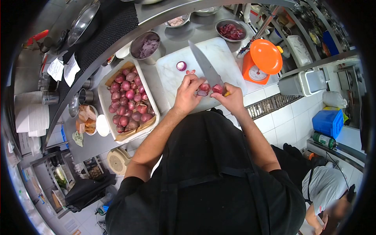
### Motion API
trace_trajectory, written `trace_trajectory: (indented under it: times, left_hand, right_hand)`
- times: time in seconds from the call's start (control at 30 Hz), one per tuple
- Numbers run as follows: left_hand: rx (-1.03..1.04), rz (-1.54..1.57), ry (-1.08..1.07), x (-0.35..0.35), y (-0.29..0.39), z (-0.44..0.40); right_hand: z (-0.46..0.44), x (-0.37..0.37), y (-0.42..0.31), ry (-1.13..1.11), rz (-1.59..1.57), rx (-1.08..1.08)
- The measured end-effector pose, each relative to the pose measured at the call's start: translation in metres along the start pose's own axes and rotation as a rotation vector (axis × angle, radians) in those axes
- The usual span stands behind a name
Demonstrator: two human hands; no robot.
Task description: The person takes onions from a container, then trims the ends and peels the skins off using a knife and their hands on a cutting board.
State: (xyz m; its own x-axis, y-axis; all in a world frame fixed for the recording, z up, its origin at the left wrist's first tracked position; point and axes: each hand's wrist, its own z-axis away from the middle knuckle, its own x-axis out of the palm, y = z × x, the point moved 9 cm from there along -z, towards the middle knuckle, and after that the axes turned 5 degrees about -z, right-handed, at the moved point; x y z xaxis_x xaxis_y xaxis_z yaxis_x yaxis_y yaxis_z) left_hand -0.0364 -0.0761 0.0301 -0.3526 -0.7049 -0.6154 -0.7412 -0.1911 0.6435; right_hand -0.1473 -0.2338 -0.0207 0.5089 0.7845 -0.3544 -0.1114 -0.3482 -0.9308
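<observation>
My right hand point(231, 98) is closed round the yellow handle point(226, 93) of a large knife point(205, 62), its broad blade slanting up and left over the white cutting board point(168, 74). A red piece of onion skin point(216, 89) shows between my right thumb and the blade. My left hand point(188, 93) pinches a red onion piece point(203, 88) beside the blade's heel. An onion piece with a white cut face point(181, 65) sits on the board, near small skin scraps point(190, 72).
A white tub of whole red onions point(129, 98) stands left of the board. Behind are a bowl of peeled onions point(148, 47) and a bowl of skins point(231, 32). An orange scale point(256, 68) stands at the right. Another person point(327, 184) is at lower right.
</observation>
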Motion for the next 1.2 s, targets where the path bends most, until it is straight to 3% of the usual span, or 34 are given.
trace_trajectory:
  times: [0.2,0.5,0.8,1.0,1.2]
  left_hand:
    - [0.033,0.021,0.050,-0.003,0.001,0.002]
    - [0.057,-0.021,0.014,0.000,0.000,0.002]
    - [0.083,-0.069,0.049,-0.006,0.008,-0.002]
    - [0.086,-0.095,0.020,-0.006,0.008,-0.003]
    - [0.109,-0.079,0.010,-0.007,0.010,-0.004]
  right_hand:
    - [-0.008,-0.013,0.012,0.015,0.083,0.079]
    - [-0.013,-0.020,-0.023,0.008,0.295,0.009]
    - [-0.014,-0.013,-0.026,-0.003,0.313,0.089]
    - [-0.016,-0.012,-0.026,0.044,0.276,-0.022]
    - [-0.018,-0.008,-0.007,0.006,0.211,0.029]
